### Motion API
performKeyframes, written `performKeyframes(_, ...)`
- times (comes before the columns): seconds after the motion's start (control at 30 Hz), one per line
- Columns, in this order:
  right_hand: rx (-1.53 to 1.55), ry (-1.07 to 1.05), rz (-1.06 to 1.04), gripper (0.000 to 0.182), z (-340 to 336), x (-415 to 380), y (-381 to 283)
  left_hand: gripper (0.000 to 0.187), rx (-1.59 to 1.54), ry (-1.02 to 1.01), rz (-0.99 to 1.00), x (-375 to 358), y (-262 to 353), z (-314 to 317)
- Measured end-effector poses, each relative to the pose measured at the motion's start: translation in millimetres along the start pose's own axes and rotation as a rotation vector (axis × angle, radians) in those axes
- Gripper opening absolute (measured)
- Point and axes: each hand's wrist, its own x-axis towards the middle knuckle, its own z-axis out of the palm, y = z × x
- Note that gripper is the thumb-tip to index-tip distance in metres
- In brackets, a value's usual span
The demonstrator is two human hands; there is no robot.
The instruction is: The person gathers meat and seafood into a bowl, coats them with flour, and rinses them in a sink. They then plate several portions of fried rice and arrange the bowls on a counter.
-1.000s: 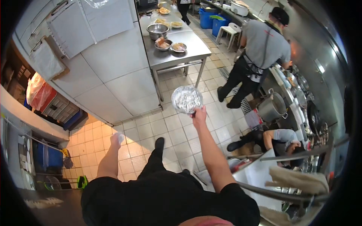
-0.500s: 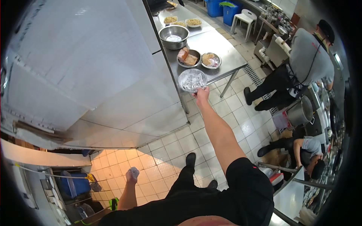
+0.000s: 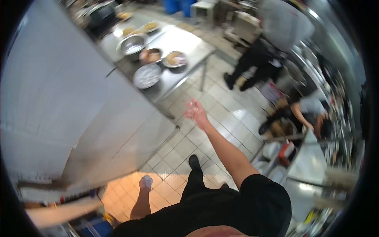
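Note:
My right hand (image 3: 196,113) is in the air over the tiled floor, fingers apart and holding nothing. Beyond it, on the near corner of the steel table (image 3: 173,44), stands a clear bowl (image 3: 147,76) with whitish contents. Low on the left, my left hand (image 3: 143,181) is closed around a crumpled, whitish see-through wad (image 3: 147,181), perhaps plastic film. Behind the clear bowl are a metal bowl (image 3: 151,56) with brownish-pink blocks and a round dish (image 3: 175,59) of yellowish and pink food. A larger steel bowl (image 3: 133,45) sits further back.
A tall white panel (image 3: 98,106) runs along my left. Two people (image 3: 276,35) work on the right, one standing and one bent low near a large pot (image 3: 290,75). A metal counter (image 3: 306,173) is close on my right. Plates of yellow food (image 3: 150,26) stand at the table's far end.
My right hand has let go of the clear bowl, which now stands on the table corner, and has drawn back. The camera view has turned, and the picture is blurred.

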Motion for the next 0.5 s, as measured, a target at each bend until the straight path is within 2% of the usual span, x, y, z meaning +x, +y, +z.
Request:
performKeyframes(0.03,-0.089,0.006,-0.063,0.059,-12.5,-47.7,-15.4,0.021,-0.002,-0.137,-0.023,15.3,-2.2,9.0)
performKeyframes(0.13,-0.217,0.008,-0.101,0.050,-59.4,-195.8,-64.4,0.020,-0.033,-0.085,-0.213,37.6,-14.9,78.7)
performKeyframes(0.17,-0.263,0.008,-0.108,0.048,-75.8,-247.6,-81.1,0.017,0.171,-0.315,-0.276,60.5,-22.9,92.6)
performKeyframes(0.27,-0.376,0.013,-0.115,0.044,-110.6,-409.0,-129.0,0.017,0.431,-0.594,-0.307,50.6,-62.2,196.2)
performKeyframes(0.37,-0.371,0.047,-0.193,0.043,-149.5,-573.8,-147.2,0.011,0.397,-0.943,-0.454,-49.8,-122.5,319.3)
performKeyframes(0.43,-0.352,0.143,-0.253,0.044,-166.1,-687.4,-149.8,0.009,0.407,-1.115,-0.664,-107.2,-182.7,373.3)
performKeyframes(0.5,-0.327,0.235,-0.497,0.043,-199.9,-800.9,-135.3,0.011,0.389,-1.225,-0.858,-182.1,-244.7,407.9)
